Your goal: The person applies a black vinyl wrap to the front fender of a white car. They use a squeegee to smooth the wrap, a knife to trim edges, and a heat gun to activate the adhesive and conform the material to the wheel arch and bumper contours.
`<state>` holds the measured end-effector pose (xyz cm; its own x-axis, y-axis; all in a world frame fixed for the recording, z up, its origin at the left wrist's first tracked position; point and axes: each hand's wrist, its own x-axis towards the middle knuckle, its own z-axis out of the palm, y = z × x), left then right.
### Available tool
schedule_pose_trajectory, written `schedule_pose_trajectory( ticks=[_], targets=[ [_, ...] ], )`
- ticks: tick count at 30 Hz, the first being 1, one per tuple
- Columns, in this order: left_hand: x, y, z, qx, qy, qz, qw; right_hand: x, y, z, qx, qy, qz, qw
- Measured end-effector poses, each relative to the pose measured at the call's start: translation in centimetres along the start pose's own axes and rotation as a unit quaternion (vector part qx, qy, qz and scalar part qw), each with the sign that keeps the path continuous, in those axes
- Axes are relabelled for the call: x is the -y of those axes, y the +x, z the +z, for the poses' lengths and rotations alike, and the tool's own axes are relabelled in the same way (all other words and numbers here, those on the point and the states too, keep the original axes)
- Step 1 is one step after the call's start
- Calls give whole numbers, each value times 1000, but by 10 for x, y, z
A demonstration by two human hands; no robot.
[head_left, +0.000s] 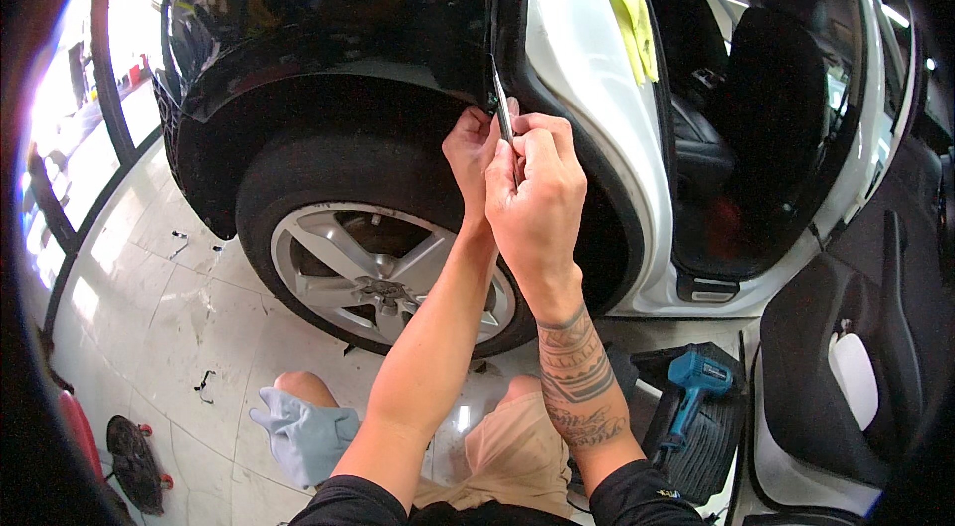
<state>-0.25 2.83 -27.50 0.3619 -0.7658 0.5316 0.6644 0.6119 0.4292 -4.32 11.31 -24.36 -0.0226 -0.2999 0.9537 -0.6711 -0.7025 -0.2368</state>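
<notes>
My right hand (540, 193) is closed around a slim silver cutter knife (503, 108), its thin tip pointing up along the rear edge of the door opening. Just to the left, my left hand (468, 150) has its fingers pressed together at the lower edge of the glossy black car panel (328, 18). What its fingertips pinch is too small and partly hidden to make out. Both hands meet above the rear tyre (318, 173), where the black panel borders the white door frame (572, 38).
A yellow-green cloth (633, 31) hangs on the door frame. At the lower right, a blue cordless heat gun (691, 392) lies on a black mat beside the open door (836, 357). A light-blue cloth (306, 431) rests over my left knee. Black scraps (205, 386) lie on the tiled floor.
</notes>
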Motion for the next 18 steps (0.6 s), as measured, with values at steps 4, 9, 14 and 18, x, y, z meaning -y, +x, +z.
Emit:
schedule_pose_trajectory(
  ticks=[4, 9, 14, 18],
  targets=[
    [-1, -4, 6, -15, -34, -2, 999, 3, -2, 3, -7, -16, 8, 1000],
    [13, 4, -2, -6, -7, 4, 1000, 14, -2, 12, -33, -27, 19, 999],
    [10, 1, -1, 3, 12, 19, 1000, 16, -3, 11, -24, -16, 41, 999],
    [4, -8, 7, -26, -49, 2, 998, 6, 2, 1, 9, 24, 64, 998]
  ],
)
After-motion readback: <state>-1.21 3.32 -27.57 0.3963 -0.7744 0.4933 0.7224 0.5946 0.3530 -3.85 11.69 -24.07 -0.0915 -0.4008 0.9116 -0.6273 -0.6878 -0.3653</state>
